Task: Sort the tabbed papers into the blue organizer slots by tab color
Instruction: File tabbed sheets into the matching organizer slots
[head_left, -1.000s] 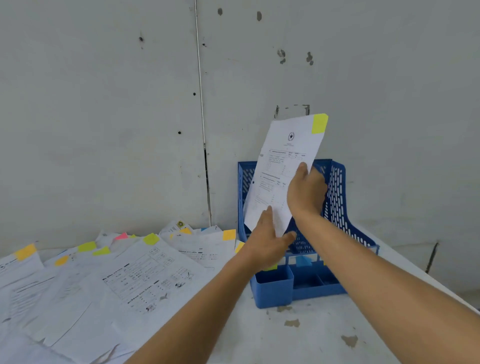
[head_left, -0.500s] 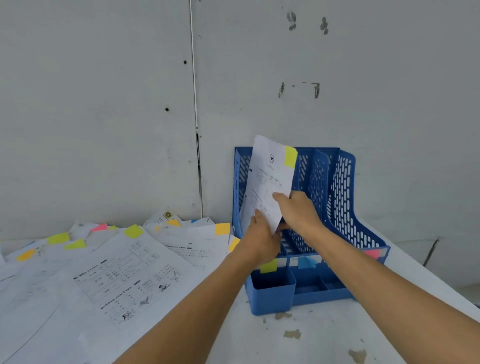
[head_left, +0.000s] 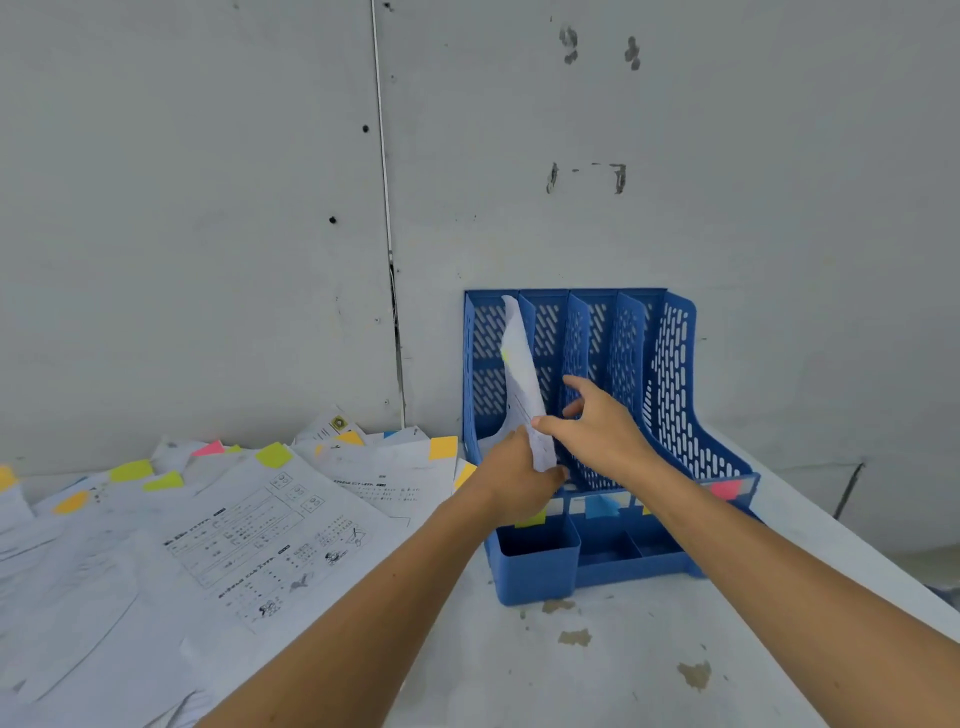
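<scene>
Fingers (head_left: 574, 384) spread apart, thumb against the sheet, our right hand (head_left: 602, 431) steadies the tabbed paper (head_left: 519, 384) while our left hand (head_left: 511, 475) grips its lower edge; the sheet stands curled in the leftmost slot of the blue organizer (head_left: 675, 395). We should ease it straight down, releasing once it seats behind the yellow-green label (head_left: 531, 518).

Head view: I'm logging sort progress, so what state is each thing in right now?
blue organizer, upright against the wall.
yellow-tabbed paper, standing curled in the blue organizer's leftmost slot.
left hand, grips the paper's lower edge.
right hand, fingers spread, thumb touching the paper.
loose papers, spread flat on the table, unsorted.
</scene>
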